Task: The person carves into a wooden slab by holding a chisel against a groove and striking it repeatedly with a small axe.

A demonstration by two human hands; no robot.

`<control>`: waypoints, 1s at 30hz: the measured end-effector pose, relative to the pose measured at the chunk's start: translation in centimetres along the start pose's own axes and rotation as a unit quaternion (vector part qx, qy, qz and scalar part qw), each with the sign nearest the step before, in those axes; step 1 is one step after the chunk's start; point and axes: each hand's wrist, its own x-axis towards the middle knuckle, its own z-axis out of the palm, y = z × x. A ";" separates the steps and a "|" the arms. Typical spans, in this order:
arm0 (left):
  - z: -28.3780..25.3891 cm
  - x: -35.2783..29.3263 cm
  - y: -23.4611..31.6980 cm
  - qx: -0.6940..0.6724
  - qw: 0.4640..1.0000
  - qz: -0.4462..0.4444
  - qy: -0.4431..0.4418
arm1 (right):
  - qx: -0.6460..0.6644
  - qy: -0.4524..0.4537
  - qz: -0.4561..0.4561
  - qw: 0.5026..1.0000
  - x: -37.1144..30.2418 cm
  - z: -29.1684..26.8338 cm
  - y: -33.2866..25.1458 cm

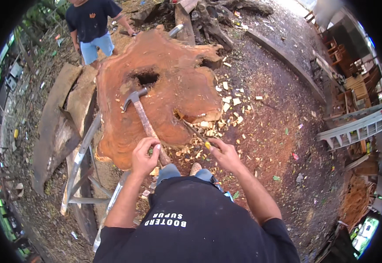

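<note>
A claw hammer (143, 115) lies across a broad reddish-brown slab of tree trunk (125, 127), its metal head toward the middle and its worn wooden handle toward me. My left hand (145, 157) hovers at the handle's near part, fingers loosely curled and thumb apart, not wrapped round it. My right hand (225, 154) is closed on a chisel (196, 132) with a yellow band near its grip. The chisel's blade slants up and left to the slab's notched near-right edge, beside a small dark hollow (177, 115). Pale wood chips (208, 127) lie around that notch.
Another person (91, 22) in a dark shirt stands beyond the slab's far left corner. Rough bark planks (55, 127) and a metal pipe frame (83, 149) are at the left. A long beam (287, 65) lies far right, with a ladder (353, 128) nearer. Chips litter the ground.
</note>
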 end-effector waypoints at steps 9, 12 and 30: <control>-0.3 -2.5 2.0 0.067 0.997 -0.042 -0.011 | -0.044 -0.056 -0.116 0.991 5.2 -2.4 2.0; -2.0 -0.7 0.1 0.213 0.977 -0.023 -0.010 | -0.063 -0.054 -0.176 0.981 6.7 -2.7 2.9; -7.3 4.8 -6.0 0.430 0.849 -0.207 -0.228 | 0.090 0.072 -0.106 0.988 5.2 6.6 2.4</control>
